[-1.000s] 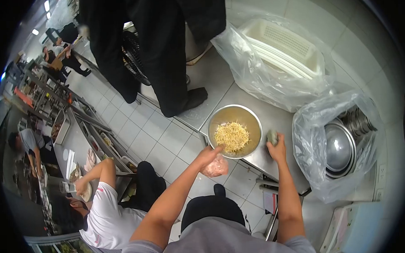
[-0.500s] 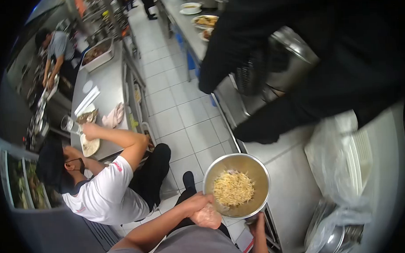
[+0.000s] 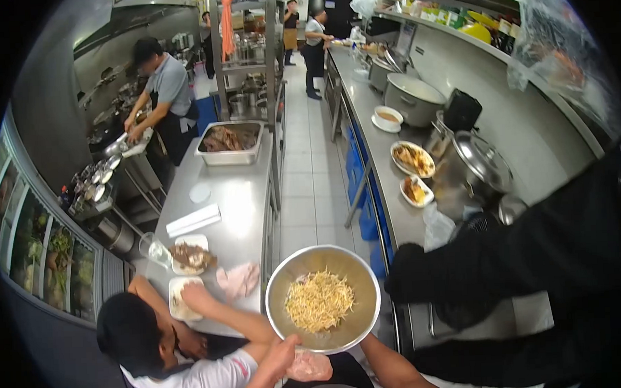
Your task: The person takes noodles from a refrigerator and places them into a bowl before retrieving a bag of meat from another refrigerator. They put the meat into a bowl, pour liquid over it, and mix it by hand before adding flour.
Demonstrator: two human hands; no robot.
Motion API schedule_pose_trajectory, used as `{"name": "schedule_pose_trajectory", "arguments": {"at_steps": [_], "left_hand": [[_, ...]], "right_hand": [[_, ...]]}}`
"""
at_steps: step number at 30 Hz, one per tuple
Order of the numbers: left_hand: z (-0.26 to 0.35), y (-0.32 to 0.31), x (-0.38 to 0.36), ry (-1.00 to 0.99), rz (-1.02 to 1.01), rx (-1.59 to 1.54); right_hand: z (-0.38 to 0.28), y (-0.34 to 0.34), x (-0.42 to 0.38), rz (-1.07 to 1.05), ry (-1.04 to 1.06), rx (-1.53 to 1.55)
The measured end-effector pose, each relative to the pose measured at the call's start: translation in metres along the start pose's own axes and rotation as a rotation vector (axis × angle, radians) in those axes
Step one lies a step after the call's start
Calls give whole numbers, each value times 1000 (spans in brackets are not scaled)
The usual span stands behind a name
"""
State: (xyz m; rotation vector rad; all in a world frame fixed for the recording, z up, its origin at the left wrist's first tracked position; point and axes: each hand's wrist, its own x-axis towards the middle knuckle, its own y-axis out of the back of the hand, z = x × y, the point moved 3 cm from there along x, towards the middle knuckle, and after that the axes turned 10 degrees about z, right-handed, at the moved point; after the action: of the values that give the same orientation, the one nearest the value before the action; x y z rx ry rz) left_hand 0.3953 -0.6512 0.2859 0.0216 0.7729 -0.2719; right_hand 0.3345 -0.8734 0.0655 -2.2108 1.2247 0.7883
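A steel bowl (image 3: 276, 299) with pale yellow shreds (image 3: 320, 300) inside is held in front of my body. At its near left rim, my left hand (image 3: 285, 356) is closed on a pinkish bag (image 3: 310, 366), its fingers touching the bowl. My right hand (image 3: 372, 348) supports the bowl from below at the near right; its fingers are hidden under the bowl. Just left of the bowl, a pink cloth (image 3: 238, 279) lies on the steel table. A co-worker's hand reaches into a white dish (image 3: 179, 309) there.
A co-worker in a black cap (image 3: 141, 337) is close on my left. Black sleeves (image 3: 497, 263) reach in from the right. A meat tray (image 3: 231, 158) stands on the left table. The right counter (image 3: 393, 222) holds pots and plates. Tiled floor (image 3: 298, 194) runs between, with people farther off.
The view has tilted up, showing more of the aisle and both counters. The bowl appears farther left, still held. The black sleeves sit lower and farther right.
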Motion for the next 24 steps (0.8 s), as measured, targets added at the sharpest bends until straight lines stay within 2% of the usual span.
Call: {"name": "schedule_pose_trajectory", "arguments": {"at_steps": [3, 6, 7, 8, 12, 15, 18, 22, 24], "left_hand": [[19, -12, 30, -27, 53, -74], [8, -20, 106, -26, 103, -178], [6, -24, 130, -43, 121, -296], [12, -29, 161, 6, 108, -272], [50, -42, 207, 161, 182, -165], [92, -60, 252, 167, 185, -119], [142, -79, 307, 166, 178, -85], [205, -104, 391, 181, 140, -54], [235, -115, 430, 187, 110, -31]], "right_hand": [[-48, -47, 64, 31, 25, -56], [-94, -87, 128, 57, 55, -82], [-111, -97, 149, 78, 67, -100], [-133, -110, 172, 90, 56, -89], [-206, -161, 236, 157, -19, 19], [-220, -171, 351, 19, 208, -242], [-254, -172, 394, 140, 357, -643], [-249, -146, 457, 155, 249, -828], [-263, -131, 447, 105, 294, -961]]}}
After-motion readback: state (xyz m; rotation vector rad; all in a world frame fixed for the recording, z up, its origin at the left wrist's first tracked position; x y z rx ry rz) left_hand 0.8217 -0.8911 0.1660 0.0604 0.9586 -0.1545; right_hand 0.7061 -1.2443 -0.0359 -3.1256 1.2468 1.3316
